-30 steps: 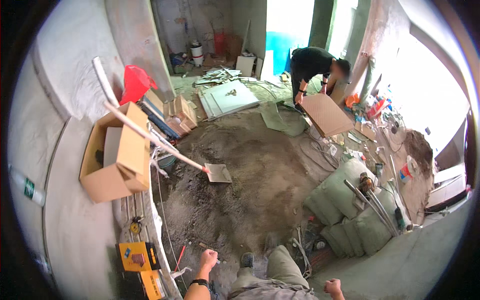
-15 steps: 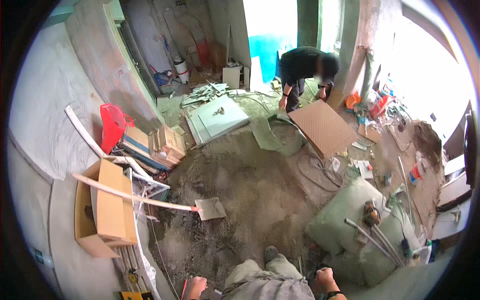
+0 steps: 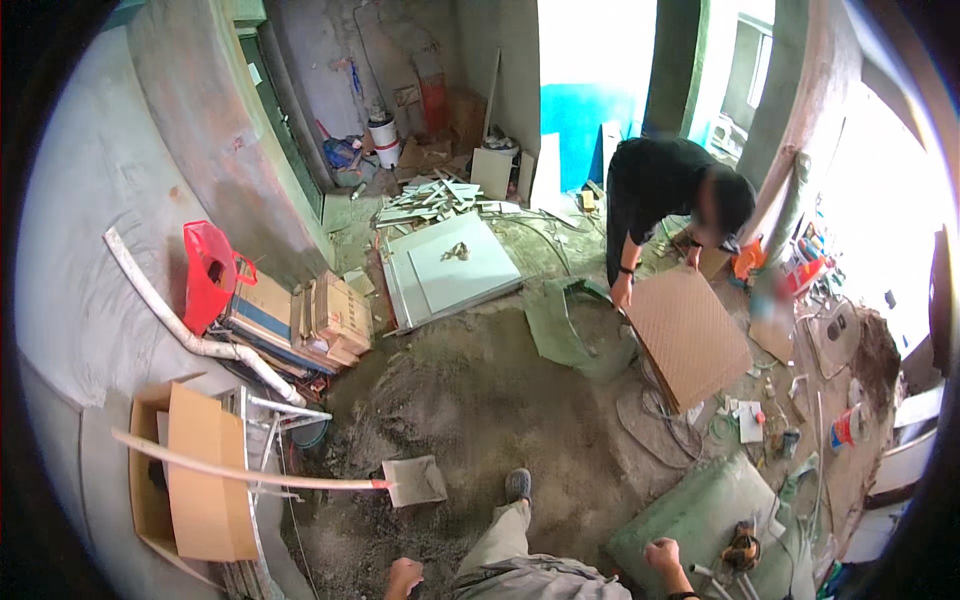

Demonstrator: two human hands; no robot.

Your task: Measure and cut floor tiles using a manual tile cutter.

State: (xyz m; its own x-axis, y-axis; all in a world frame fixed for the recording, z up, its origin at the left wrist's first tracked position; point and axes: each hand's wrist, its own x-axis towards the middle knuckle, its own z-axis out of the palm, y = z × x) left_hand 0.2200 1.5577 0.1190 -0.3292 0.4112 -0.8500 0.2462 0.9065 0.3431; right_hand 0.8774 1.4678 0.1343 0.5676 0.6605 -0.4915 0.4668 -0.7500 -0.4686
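Observation:
My left hand hangs low at the bottom edge, fingers curled, holding nothing. My right hand is closed into a loose fist above a green sack, also without anything in it. My leg and grey shoe step onto the mound of sand and mortar. A shovel with a long pale handle lies on the sand just left of my foot. Across the sand a person in black bends over and holds a large brown tile by its edges.
An open cardboard box stands at the left beside a white pipe. Stacked tile boxes and a red bag sit by the wall. White tiles lie flat farther back. Tools, cables and small containers litter the right side.
My view has swung right and forward; the box and shovel now sit lower left. The person in black has lifted the brown tile more upright. My hands stay low and swing with my step.

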